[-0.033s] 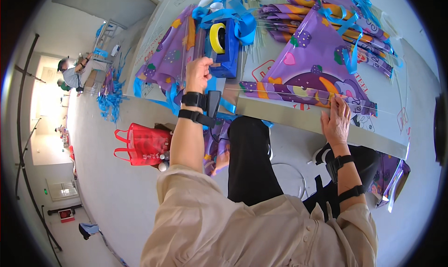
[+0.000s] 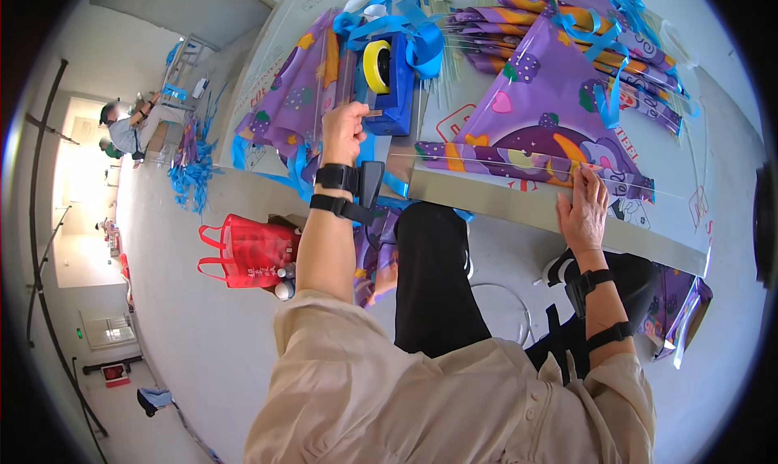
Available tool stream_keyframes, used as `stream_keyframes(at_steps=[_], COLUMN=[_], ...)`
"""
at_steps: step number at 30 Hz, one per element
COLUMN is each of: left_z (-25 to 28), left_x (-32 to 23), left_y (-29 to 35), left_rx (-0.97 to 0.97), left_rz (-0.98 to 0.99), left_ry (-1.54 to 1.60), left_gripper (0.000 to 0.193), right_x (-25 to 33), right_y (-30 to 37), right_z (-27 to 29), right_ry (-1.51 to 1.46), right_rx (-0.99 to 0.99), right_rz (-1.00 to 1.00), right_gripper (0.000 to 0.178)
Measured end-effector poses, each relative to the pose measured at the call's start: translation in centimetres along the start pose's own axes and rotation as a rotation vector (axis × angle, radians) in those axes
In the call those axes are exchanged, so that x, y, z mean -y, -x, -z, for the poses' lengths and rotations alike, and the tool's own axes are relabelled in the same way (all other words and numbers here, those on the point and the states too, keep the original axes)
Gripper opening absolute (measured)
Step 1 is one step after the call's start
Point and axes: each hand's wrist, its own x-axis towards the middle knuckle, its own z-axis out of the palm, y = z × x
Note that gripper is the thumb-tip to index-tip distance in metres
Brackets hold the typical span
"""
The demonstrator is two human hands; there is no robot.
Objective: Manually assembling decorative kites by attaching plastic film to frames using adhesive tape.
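My left hand [image 2: 345, 132] is closed, thumb and fingers pinched at the front end of a blue tape dispenser [image 2: 395, 99]. The dispenser carries a yellow-rimmed roll of tape [image 2: 376, 67]; a short bit of tape shows at the fingertips. On the table edge lies a purple printed sheet [image 2: 527, 107], roughly triangular, with its near edge folded into a band [image 2: 494, 160]. My right hand [image 2: 583, 213] rests on that band toward its right end, fingers stretched out and pressing down. A thin clear line or rod [image 2: 470, 158] runs along the band.
Folded purple sheets [image 2: 502, 38] are piled at the far right. Another sheet [image 2: 296, 99] and blue ribbon [image 2: 417, 34] lie around the dispenser. Below the table edge [image 2: 502, 200] stand a red bag [image 2: 255, 249] and an open box [image 2: 677, 310]. A person [image 2: 134, 124] sits far left.
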Motion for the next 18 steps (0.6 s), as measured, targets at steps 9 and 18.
stream_keyframes(at_steps=[9,18], left_z=[1.9,-14.9], left_x=[4.8,9.2], left_y=[-0.1,11.6], left_rx=[0.03,0.471], left_rz=[0.332,0.191], left_ry=[0.07,0.009], left_gripper=[0.021,0.007], right_x=[0.3,-0.3], right_y=[0.0,-0.5], right_z=[0.1,0.2], right_ry=[-0.039,-0.059], right_rx=[-0.008,-0.025], right_rz=[-0.017,-0.048], right_gripper=[0.056,0.056])
